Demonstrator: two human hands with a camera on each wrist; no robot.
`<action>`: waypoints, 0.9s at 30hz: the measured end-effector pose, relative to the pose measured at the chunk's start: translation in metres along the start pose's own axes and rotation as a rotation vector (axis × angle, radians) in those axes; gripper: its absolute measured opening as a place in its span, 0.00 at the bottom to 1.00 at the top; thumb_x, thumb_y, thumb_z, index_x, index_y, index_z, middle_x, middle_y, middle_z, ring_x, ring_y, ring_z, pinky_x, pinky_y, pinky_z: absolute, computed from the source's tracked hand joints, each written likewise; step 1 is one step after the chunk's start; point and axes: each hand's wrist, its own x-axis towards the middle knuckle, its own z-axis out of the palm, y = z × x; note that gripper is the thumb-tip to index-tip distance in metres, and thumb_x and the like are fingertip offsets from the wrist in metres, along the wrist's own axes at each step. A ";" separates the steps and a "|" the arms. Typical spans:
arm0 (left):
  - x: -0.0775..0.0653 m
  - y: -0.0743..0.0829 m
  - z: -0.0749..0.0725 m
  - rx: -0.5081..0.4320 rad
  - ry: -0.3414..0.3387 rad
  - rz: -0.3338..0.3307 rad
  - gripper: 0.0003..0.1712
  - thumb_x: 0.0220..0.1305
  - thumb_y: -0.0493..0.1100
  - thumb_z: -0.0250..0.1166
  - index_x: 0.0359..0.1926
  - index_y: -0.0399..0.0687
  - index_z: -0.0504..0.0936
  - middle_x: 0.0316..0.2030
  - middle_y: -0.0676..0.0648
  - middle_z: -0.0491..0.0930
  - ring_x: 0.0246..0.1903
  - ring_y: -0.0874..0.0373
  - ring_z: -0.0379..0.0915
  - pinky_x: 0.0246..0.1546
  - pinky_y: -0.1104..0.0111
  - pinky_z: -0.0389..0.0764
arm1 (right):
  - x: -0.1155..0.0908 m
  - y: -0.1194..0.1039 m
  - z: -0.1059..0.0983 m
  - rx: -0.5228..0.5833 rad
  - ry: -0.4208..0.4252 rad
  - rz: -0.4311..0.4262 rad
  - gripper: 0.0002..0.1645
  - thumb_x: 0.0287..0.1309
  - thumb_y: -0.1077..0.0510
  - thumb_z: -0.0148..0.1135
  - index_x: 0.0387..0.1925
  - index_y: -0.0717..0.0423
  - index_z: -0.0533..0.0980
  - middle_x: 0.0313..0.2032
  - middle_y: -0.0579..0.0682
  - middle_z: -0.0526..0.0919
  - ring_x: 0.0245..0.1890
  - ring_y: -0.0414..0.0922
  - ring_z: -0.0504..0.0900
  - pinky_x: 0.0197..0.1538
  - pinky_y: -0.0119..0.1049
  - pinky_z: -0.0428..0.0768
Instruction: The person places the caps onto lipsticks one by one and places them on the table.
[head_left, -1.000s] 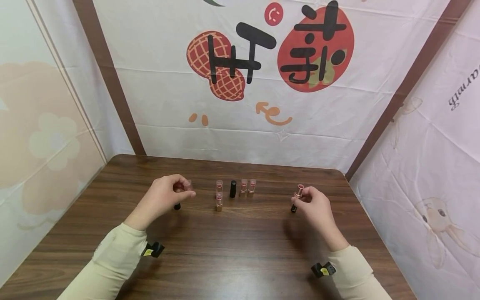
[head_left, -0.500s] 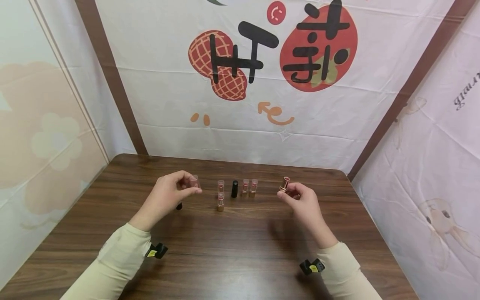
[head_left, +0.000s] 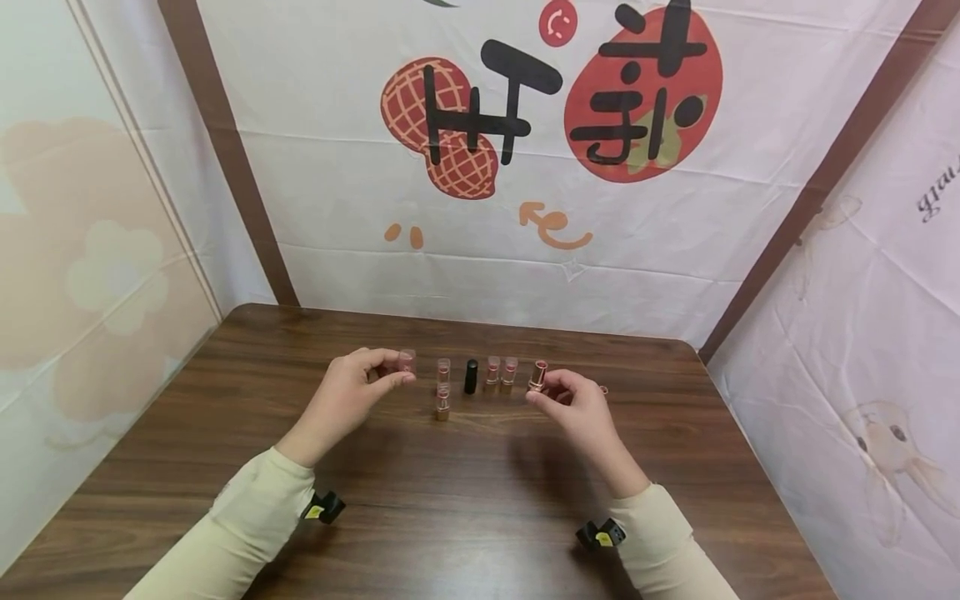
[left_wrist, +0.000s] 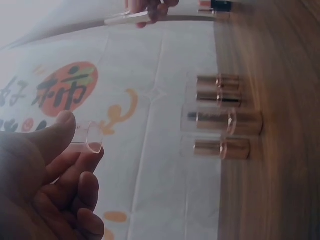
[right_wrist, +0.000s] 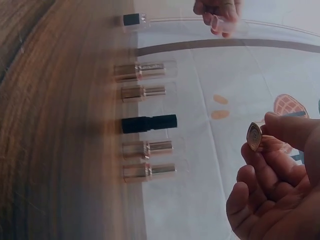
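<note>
In the head view, my left hand [head_left: 348,396] pinches a clear lipstick cap [head_left: 407,363] between thumb and fingers, above the table. The left wrist view shows the cap [left_wrist: 90,137] see-through, its open end facing away from the palm. Opposite it, my right hand [head_left: 585,410] holds an uncapped lipstick [head_left: 537,377] in a rose-gold tube, tilted slightly. Its flat base [right_wrist: 254,136] shows in the right wrist view. Cap and lipstick are apart, with the standing lipsticks between them.
Between my hands stand a black lipstick [head_left: 471,377], two clear-capped lipsticks [head_left: 510,373] beside it, and two more in line, one in front [head_left: 442,405]. A black-based item [right_wrist: 131,19] stands near my left hand; another [left_wrist: 221,6] is beyond my right.
My right hand has moved left with the lipstick, toward the standing ones. My left hand has shifted right with the clear cap, so both hands are closer together.
</note>
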 end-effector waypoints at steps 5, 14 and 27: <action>-0.004 0.003 0.009 -0.008 0.009 0.023 0.14 0.62 0.54 0.73 0.46 0.56 0.90 0.36 0.57 0.84 0.31 0.57 0.70 0.31 0.68 0.72 | -0.002 0.003 0.006 -0.004 -0.025 -0.011 0.11 0.56 0.55 0.77 0.39 0.52 0.84 0.32 0.47 0.85 0.31 0.45 0.79 0.34 0.33 0.78; -0.009 0.007 0.020 -0.035 -0.017 0.034 0.14 0.61 0.51 0.75 0.48 0.56 0.90 0.35 0.57 0.84 0.30 0.57 0.70 0.29 0.70 0.71 | -0.005 0.004 0.018 -0.040 -0.069 -0.051 0.10 0.58 0.52 0.76 0.40 0.46 0.85 0.33 0.40 0.86 0.30 0.43 0.79 0.33 0.34 0.79; 0.010 0.029 0.016 -0.173 -0.077 0.014 0.13 0.61 0.49 0.76 0.45 0.55 0.88 0.36 0.58 0.87 0.30 0.52 0.76 0.29 0.68 0.76 | -0.010 0.002 0.032 -0.057 -0.123 -0.079 0.10 0.56 0.54 0.78 0.39 0.46 0.85 0.31 0.39 0.84 0.29 0.41 0.78 0.32 0.32 0.78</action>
